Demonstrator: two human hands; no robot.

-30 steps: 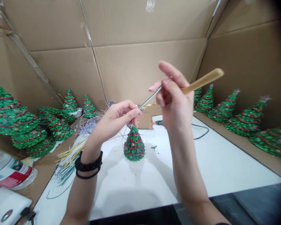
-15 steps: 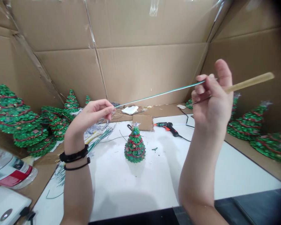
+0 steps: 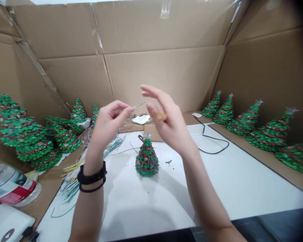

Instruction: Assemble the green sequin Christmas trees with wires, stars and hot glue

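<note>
My left hand (image 3: 113,119), with dark bands at the wrist, is closed in a pinch on a thin wire (image 3: 138,105); only a short pale length shows past the fingertips. Facing it, my right hand (image 3: 169,122) has its index finger stretched out. A wooden-handled tool (image 3: 162,116) sits in its grip, seen nearly end-on, so its metal shaft is hidden. Whether the right fingers touch the wire I cannot tell. Below both hands, a small green Christmas tree (image 3: 146,158) with red garland and a clear star stands upright on the white tabletop (image 3: 141,205).
Green and white wires (image 3: 75,181) lie loose at the left. Larger trees (image 3: 22,134) crowd the left side; more star-topped trees (image 3: 267,132) line the right. A plastic jar (image 3: 12,185) and a white box (image 3: 8,222) occupy the front left. A black cord (image 3: 217,151) curves behind my right arm.
My right hand has come left and down, close to my left hand. The long wire stretched between them no longer shows at length. My right forearm now hides the glue gun.
</note>
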